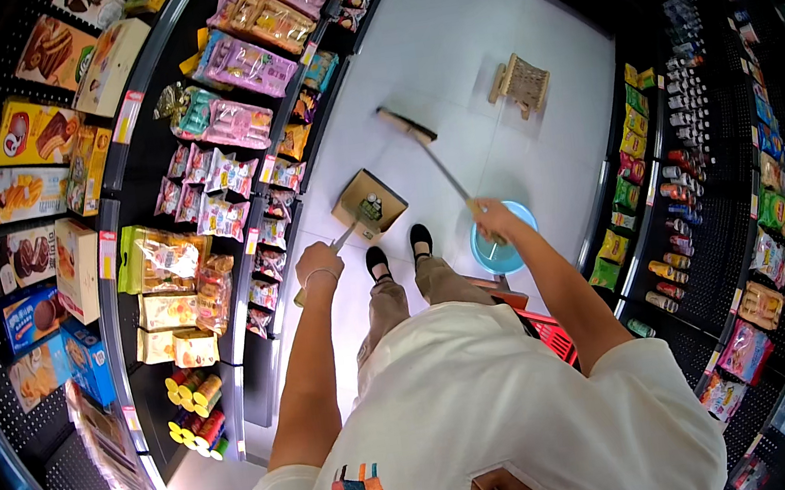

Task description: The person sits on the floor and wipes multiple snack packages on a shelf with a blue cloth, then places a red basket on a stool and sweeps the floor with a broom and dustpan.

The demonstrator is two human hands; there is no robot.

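My right hand point(494, 219) is closed around the handle of a long-handled broom point(443, 169). The broom's bristled head lies on the pale tiled floor, ahead of my feet. My left hand point(319, 263) grips a thin handle point(344, 238) that reaches down to an open cardboard box point(378, 199). Something dark and greenish shows in the box, but what tool the handle belongs to I cannot tell. Under my right hand, on the floor, stands a light blue basin point(508, 245), partly covered from view by the hand.
A small woven stool point(524, 84) stands farther up the aisle. Shelves of packaged snacks point(230, 177) line the left; shelves with chip bags point(626, 193) and bottles point(686, 91) line the right. A red plastic basket point(550, 334) is close beside my body, partly hidden.
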